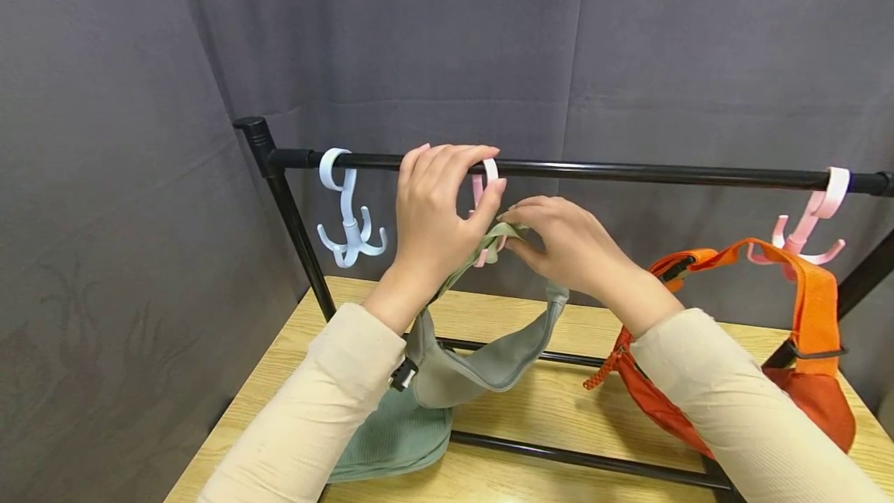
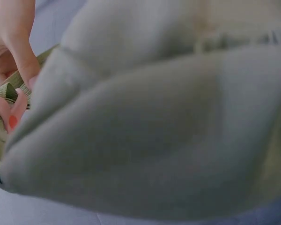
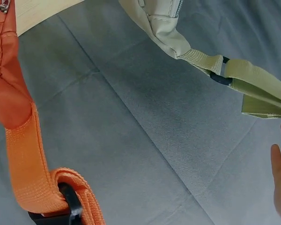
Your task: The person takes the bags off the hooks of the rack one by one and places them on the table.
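Observation:
In the head view my left hand (image 1: 440, 196) is at the black rail, index finger and thumb pinching the loop of a pink multi-prong hook (image 1: 491, 169). My right hand (image 1: 562, 239) pinches the green webbing strap (image 1: 497, 234) of a grey-green waist bag (image 1: 398, 433), right at that hook's prongs. The strap lies across the pink prongs (image 2: 11, 110) in the left wrist view, where the bag's grey body (image 2: 145, 136) hides most of the scene. A black slider (image 3: 221, 78) sits on the strap in the right wrist view. My left forearm covers part of the bag.
An orange-red waist bag (image 1: 813, 402) hangs by its orange strap from another pink hook (image 1: 803, 235) at right. A pale blue hook (image 1: 351, 223) hangs at the left of the rail (image 1: 628, 171). The rack stands on a wooden table (image 1: 559, 472), with lower crossbars and grey curtains behind.

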